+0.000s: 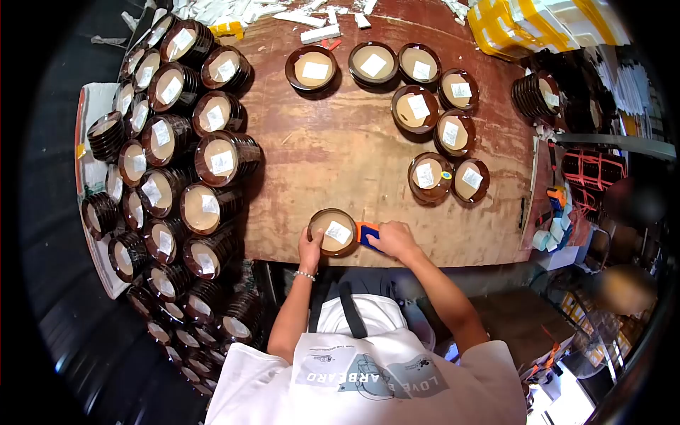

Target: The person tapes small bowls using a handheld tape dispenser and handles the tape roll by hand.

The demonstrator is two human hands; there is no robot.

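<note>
Near the table's front edge lies a brown round dish point(333, 231) with a tan centre and a white label. My left hand point(310, 249) grips its left rim, the thumb over the edge. On its right side, my right hand point(397, 239) is closed round an orange and blue tool point(367, 234), whose orange end touches or nearly touches the dish's rim. The underside of the dish is hidden.
Tall stacks of similar dishes point(219, 158) crowd the left side. Several more dishes point(416, 109) stand at the back and right of the wooden table point(319, 152). White foam scraps point(320, 35) lie at the far edge, beside yellow-taped boxes point(496, 28).
</note>
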